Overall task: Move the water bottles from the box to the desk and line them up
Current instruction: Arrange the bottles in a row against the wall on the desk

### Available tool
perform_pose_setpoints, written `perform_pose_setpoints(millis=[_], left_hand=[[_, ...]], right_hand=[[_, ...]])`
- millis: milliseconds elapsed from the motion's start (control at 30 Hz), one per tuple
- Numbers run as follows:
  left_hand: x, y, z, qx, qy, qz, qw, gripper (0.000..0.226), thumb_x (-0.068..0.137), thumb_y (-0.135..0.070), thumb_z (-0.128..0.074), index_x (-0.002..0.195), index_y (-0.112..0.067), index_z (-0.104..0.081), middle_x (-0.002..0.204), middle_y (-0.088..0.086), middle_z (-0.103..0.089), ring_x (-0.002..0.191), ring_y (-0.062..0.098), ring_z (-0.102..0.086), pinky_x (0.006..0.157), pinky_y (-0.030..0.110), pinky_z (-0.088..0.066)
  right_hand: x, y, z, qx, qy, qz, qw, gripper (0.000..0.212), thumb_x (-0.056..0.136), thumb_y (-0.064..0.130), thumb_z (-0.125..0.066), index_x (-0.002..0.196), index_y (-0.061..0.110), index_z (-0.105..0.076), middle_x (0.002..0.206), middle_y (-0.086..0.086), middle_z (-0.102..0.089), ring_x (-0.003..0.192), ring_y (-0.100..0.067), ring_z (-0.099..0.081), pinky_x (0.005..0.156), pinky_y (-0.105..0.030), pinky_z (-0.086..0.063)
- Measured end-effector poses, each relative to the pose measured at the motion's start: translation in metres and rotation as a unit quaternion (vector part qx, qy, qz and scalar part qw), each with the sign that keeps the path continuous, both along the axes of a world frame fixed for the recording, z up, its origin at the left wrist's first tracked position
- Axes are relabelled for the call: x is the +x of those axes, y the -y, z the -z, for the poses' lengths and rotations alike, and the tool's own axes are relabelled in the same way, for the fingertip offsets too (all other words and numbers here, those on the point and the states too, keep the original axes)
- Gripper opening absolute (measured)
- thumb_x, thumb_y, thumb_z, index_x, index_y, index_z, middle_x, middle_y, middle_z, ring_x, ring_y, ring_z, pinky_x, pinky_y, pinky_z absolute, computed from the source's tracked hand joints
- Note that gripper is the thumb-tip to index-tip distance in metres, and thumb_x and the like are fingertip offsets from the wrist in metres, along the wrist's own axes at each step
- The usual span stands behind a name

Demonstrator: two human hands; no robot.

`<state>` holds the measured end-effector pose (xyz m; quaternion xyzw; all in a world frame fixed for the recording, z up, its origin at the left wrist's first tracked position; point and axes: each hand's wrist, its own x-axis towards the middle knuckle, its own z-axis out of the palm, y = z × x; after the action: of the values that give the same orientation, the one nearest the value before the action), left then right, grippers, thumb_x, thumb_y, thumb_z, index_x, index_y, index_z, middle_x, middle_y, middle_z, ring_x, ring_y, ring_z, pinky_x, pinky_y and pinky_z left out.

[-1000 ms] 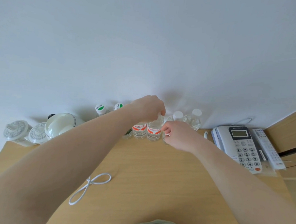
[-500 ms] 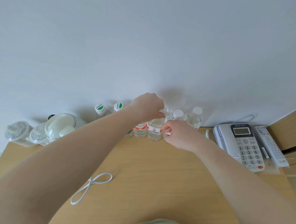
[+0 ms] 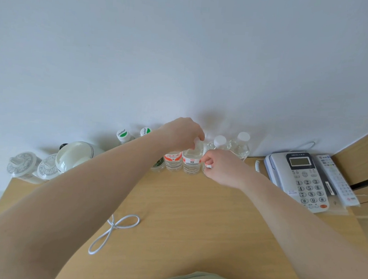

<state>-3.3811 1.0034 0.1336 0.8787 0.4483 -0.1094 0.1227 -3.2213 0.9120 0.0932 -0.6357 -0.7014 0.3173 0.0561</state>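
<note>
The right hand (image 3: 221, 167) hides one bottle's (image 3: 207, 170) body.

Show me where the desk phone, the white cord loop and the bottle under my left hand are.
desk phone (image 3: 306, 187), head view, on its keypad.
white cord loop (image 3: 129, 221), head view, on the loop's strand.
bottle under the left hand (image 3: 191, 161), head view, on its label.

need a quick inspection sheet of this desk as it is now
surface: wooden desk, against a white wall.
job's things: water bottles upright in a row along the wall; box not in view.
clutter: white lidded jars, white pot, desk phone, remote control.
hands: left hand grips the cap end of a red-labelled bottle; right hand pinches the next bottle's label.
cables: looped white cord; phone cord at wall.
surroundings: nothing seen.
</note>
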Motion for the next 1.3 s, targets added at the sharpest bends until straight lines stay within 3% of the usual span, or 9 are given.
perform_pose_setpoints(millis=[267,400,433,533,600,933,1200,1300], left_hand=[[0.004,-0.003,0.002,0.025,-0.002,-0.01,1.0,0.043,0.091,-0.029,-0.069,0.133,-0.031,-0.062,0.121,0.001,-0.062,0.11,0.026,-0.059,0.072,0.032,-0.042],[0.006,-0.003,0.001,0.035,-0.009,-0.011,0.999,0.037,0.087,-0.032,-0.07,0.123,-0.026,-0.068,0.087,-0.007,-0.058,0.088,0.022,-0.054,0.065,0.032,-0.039],[0.007,-0.003,0.002,0.035,-0.007,-0.015,0.999,0.038,0.087,-0.034,-0.07,0.124,-0.026,-0.068,0.087,-0.007,-0.058,0.087,0.021,-0.052,0.065,0.032,-0.038],[0.009,-0.004,0.003,0.042,0.003,-0.026,0.999,0.046,0.087,-0.042,-0.072,0.131,-0.027,-0.064,0.117,0.0,-0.065,0.106,0.024,-0.059,0.07,0.031,-0.04],[0.009,-0.004,0.004,0.052,0.007,-0.027,0.998,0.049,0.087,-0.045,-0.072,0.131,-0.025,-0.064,0.121,0.002,-0.064,0.111,0.026,-0.06,0.073,0.03,-0.041],[0.015,-0.004,0.002,0.048,-0.025,-0.043,0.998,0.049,0.086,-0.051,-0.07,0.121,-0.017,-0.063,0.114,0.004,-0.064,0.101,0.027,-0.062,0.071,0.033,-0.044],[0.017,-0.002,0.002,0.063,-0.042,-0.048,0.996,0.042,0.091,-0.048,-0.064,0.116,-0.013,-0.062,0.11,0.007,-0.063,0.096,0.028,-0.061,0.069,0.033,-0.041],[0.017,-0.001,0.001,0.072,-0.05,-0.046,0.995,0.033,0.093,-0.045,-0.063,0.1,-0.013,-0.057,0.089,0.004,-0.057,0.081,0.027,-0.054,0.064,0.033,-0.04]], right_hand=[[-0.001,0.001,0.0,0.002,0.002,-0.001,1.0,0.035,0.09,0.02,-0.058,0.124,0.025,-0.06,0.122,0.005,-0.062,0.106,-0.011,-0.057,0.085,-0.027,-0.047],[-0.001,0.001,0.0,0.002,-0.002,0.003,1.0,0.035,0.09,0.021,-0.059,0.124,0.024,-0.06,0.122,0.004,-0.062,0.106,-0.012,-0.058,0.084,-0.027,-0.048],[-0.001,0.0,0.0,0.0,-0.003,0.004,1.0,0.035,0.09,0.021,-0.059,0.125,0.024,-0.06,0.122,0.004,-0.062,0.106,-0.012,-0.058,0.085,-0.027,-0.048],[0.0,0.001,0.001,-0.003,-0.002,0.003,1.0,0.036,0.089,0.021,-0.059,0.125,0.025,-0.06,0.122,0.005,-0.061,0.109,-0.011,-0.057,0.088,-0.028,-0.047],[0.0,0.002,0.001,-0.005,-0.001,0.002,1.0,0.034,0.089,0.021,-0.059,0.123,0.025,-0.06,0.122,0.005,-0.062,0.11,-0.011,-0.057,0.09,-0.029,-0.047],[-0.003,0.004,-0.001,-0.002,0.005,0.002,1.0,0.031,0.088,0.021,-0.06,0.119,0.027,-0.063,0.117,0.005,-0.064,0.111,-0.013,-0.058,0.09,-0.031,-0.049],[0.001,0.008,-0.002,-0.001,0.001,0.001,1.0,0.028,0.089,0.021,-0.061,0.117,0.026,-0.063,0.111,0.006,-0.062,0.105,-0.012,-0.06,0.082,-0.026,-0.047],[0.0,0.007,-0.004,-0.001,0.004,0.0,1.0,0.03,0.089,0.021,-0.06,0.119,0.025,-0.062,0.112,0.006,-0.063,0.106,-0.012,-0.06,0.084,-0.027,-0.048]])
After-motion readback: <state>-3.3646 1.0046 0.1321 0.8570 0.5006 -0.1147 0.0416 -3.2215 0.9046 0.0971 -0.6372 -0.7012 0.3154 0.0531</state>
